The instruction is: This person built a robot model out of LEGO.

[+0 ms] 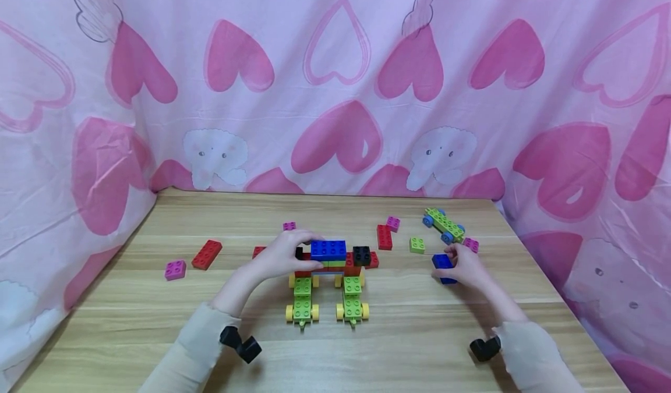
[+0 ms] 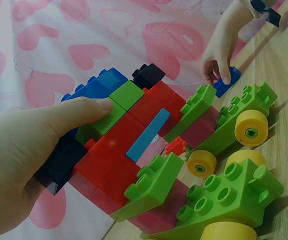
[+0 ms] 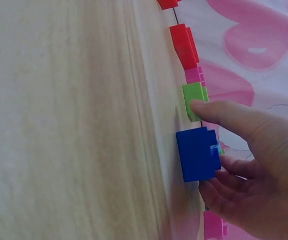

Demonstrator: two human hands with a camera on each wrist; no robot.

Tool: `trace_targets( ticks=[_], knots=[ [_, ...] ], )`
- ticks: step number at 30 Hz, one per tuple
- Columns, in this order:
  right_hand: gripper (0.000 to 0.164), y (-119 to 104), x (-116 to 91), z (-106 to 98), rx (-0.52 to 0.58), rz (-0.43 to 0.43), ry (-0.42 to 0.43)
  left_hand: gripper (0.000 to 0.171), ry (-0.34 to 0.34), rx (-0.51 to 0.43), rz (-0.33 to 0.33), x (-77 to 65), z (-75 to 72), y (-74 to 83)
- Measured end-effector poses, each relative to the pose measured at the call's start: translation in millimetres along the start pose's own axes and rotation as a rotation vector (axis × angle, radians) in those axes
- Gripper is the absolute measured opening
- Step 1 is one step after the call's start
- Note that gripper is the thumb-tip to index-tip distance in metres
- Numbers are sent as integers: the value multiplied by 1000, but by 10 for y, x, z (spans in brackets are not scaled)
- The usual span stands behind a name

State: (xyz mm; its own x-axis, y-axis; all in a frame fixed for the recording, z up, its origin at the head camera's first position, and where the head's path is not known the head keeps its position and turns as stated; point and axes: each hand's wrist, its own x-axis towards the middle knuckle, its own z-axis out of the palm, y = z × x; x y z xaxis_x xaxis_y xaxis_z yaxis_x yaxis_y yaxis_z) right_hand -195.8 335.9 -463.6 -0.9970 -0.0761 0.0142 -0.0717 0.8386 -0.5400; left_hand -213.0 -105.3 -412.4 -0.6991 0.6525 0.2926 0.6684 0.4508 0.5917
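Observation:
My left hand (image 1: 285, 254) grips the upper left of a built brick model, its thumb lying on a green brick (image 2: 101, 117). A blue brick (image 1: 328, 248) tops the model, with a black brick (image 1: 362, 255) to its right and red bricks (image 2: 108, 150) below. Green wheeled bases (image 1: 302, 303) with yellow wheels carry it. My right hand (image 1: 466, 268) reaches around a loose blue brick (image 3: 196, 154) at the table's right. In the right wrist view a gap shows between thumb and brick, while the other fingertips are right at its studded side.
A green car base (image 1: 444, 224) with blue wheels lies at the back right, near a small green brick (image 1: 417, 245) and a pink brick (image 1: 471, 245). Red (image 1: 207, 254) and pink bricks (image 1: 175, 269) lie left. A heart-patterned curtain (image 1: 335, 90) borders the wooden table (image 1: 409, 352).

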Motion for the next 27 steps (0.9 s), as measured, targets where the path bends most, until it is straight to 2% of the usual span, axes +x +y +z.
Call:
trace_targets(
  ticks=[19,27],
  knots=[
    [63,-20,0,25,6,-8,-21,46,-5,8,-18,-8,-14,25],
    [59,5,-28,18,-21,6,-39,46,1,-1,3,-6,-18,21]
  ],
)
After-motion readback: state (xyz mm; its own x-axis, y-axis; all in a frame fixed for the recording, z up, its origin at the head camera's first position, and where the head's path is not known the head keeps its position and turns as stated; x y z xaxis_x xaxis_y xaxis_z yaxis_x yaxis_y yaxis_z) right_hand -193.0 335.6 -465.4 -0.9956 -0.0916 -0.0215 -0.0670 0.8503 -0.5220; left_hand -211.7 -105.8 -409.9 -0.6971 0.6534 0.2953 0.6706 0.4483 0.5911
